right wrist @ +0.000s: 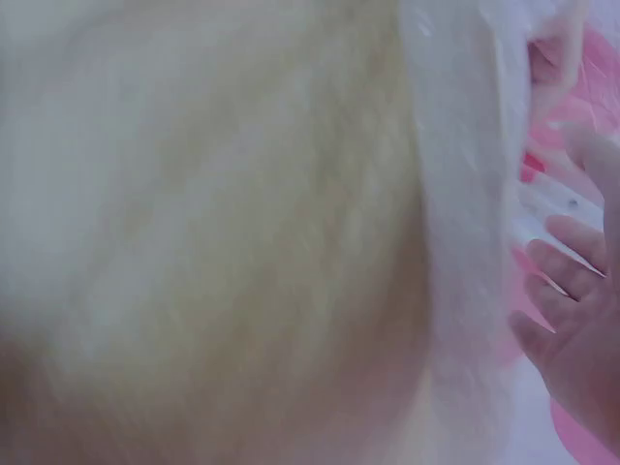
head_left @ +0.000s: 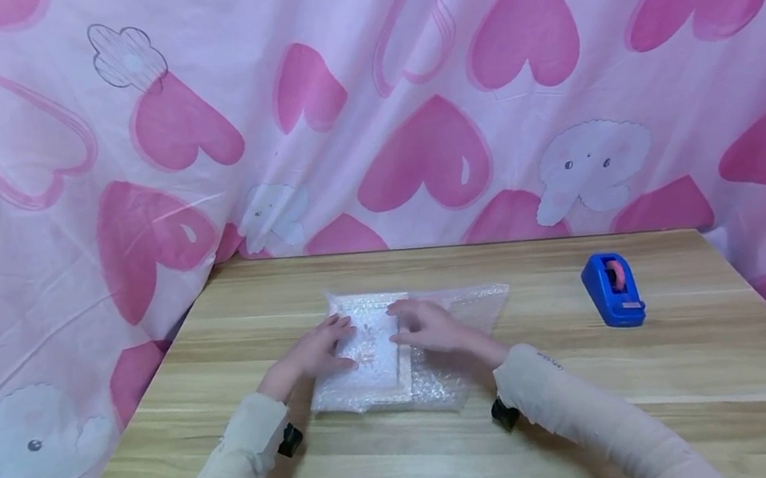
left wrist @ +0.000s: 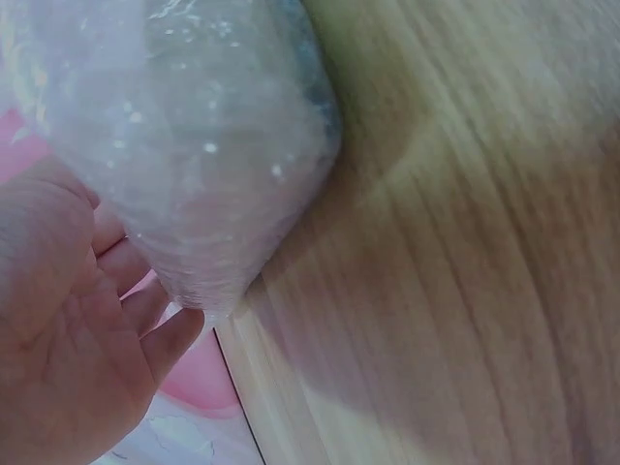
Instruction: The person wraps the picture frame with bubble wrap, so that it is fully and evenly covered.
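A flat white rectangular piece (head_left: pixel 377 373) with a pale border and a faint print in its middle lies on the table under clear bubble wrap (head_left: pixel 440 381). My left hand (head_left: pixel 311 353) rests at its left side, fingers spread along the wrap's edge. In the left wrist view, those fingertips (left wrist: pixel 174 339) touch a rounded corner of the bubble wrap (left wrist: pixel 213 155). From the right, my right hand (head_left: pixel 434 325) reaches over the piece, fingers extended and slightly bent near its upper right part. The right wrist view has that hand (right wrist: pixel 581 310) with fingers apart beside the wrap (right wrist: pixel 470 194).
A blue tape dispenser (head_left: pixel 611 294) with a pink roll stands on the right of the wooden table (head_left: pixel 413 465). Behind and to the left hangs a pink curtain (head_left: pixel 355 25) with hearts and cartoon animals. Loose wrap extends right of the piece.
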`<state>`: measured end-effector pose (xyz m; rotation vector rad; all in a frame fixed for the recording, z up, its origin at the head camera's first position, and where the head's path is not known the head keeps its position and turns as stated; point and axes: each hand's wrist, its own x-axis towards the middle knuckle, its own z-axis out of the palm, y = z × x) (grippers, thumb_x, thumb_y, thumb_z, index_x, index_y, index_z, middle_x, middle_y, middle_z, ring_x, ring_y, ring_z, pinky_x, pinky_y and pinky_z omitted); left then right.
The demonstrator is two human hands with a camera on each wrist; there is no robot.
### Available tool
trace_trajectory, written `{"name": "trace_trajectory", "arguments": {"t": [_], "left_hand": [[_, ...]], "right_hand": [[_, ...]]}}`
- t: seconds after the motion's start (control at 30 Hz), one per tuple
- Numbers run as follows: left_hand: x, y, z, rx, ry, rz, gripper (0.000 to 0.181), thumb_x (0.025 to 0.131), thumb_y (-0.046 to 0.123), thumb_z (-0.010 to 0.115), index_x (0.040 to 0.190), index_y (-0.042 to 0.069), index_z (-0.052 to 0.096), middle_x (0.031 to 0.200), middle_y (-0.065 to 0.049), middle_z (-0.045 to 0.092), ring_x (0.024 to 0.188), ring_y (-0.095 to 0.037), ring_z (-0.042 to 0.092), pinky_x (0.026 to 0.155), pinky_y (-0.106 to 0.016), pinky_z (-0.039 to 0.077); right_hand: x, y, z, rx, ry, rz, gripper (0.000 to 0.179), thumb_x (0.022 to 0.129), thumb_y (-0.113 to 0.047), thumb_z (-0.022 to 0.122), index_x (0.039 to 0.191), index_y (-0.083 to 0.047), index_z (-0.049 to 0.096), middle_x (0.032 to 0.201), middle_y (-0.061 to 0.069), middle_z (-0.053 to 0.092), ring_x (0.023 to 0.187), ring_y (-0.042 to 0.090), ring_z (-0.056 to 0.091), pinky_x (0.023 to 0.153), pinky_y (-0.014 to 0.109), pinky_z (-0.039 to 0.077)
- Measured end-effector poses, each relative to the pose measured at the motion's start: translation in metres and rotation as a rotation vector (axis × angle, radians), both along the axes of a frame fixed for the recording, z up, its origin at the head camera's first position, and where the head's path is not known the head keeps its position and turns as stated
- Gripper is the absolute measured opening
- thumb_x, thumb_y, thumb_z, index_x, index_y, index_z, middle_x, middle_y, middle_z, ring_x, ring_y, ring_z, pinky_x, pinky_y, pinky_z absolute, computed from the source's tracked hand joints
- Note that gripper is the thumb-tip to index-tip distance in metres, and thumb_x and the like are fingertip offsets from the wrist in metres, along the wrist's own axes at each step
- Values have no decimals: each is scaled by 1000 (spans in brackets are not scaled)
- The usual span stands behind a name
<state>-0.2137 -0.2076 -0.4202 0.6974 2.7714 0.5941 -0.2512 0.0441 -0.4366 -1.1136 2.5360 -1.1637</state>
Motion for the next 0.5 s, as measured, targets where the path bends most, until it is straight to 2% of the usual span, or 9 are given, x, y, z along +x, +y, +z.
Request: {"name": "trace_trajectory", "arguments": {"t": [0.1, 0.17, 0.23, 0.4, 0.5], "left_hand": [[0, 1, 0, 1, -10, 7, 60, 81, 26, 68, 131, 3, 46, 144, -17, 30, 135, -36, 18, 106, -53, 20], [0, 1, 0, -2, -2, 1, 60, 81, 26, 68, 131, 2, 46, 144, -18, 30, 134, -37, 18, 106, -54, 20], [0, 1, 0, -5, -7, 5, 59, 81, 26, 68, 131, 2, 46, 144, -18, 29, 134, -37, 18, 106, -54, 20], [0, 1, -3, 6, -3, 4, 58, 81, 25, 67, 130, 1, 47, 143, -19, 30, 134, -37, 17, 106, -53, 20], [-1, 1, -4, 11, 6, -4, 59, 81, 26, 67, 130, 1, 46, 143, -18, 30, 134, -37, 18, 106, -53, 20]], "right_hand": [[-9, 17, 6, -54, 34, -72, 40, 85, -17, 62, 119, 2, 55, 121, 13, 56, 115, 28, 49, 100, 44, 37], [-15, 32, 10, -50, 57, -117, 37, 85, -16, 62, 117, 1, 56, 119, 13, 58, 115, 28, 50, 100, 45, 37], [-22, 49, 12, -29, 81, -157, 37, 85, -18, 62, 117, 2, 57, 118, 15, 58, 114, 30, 50, 99, 45, 38], [-33, 93, 12, 7, 80, -281, 42, 89, -23, 58, 121, 4, 53, 122, 21, 54, 113, 35, 50, 96, 49, 39], [-37, 116, 9, 26, 45, -348, 47, 90, -26, 55, 126, 4, 49, 126, 23, 50, 116, 38, 46, 95, 52, 38]]}}
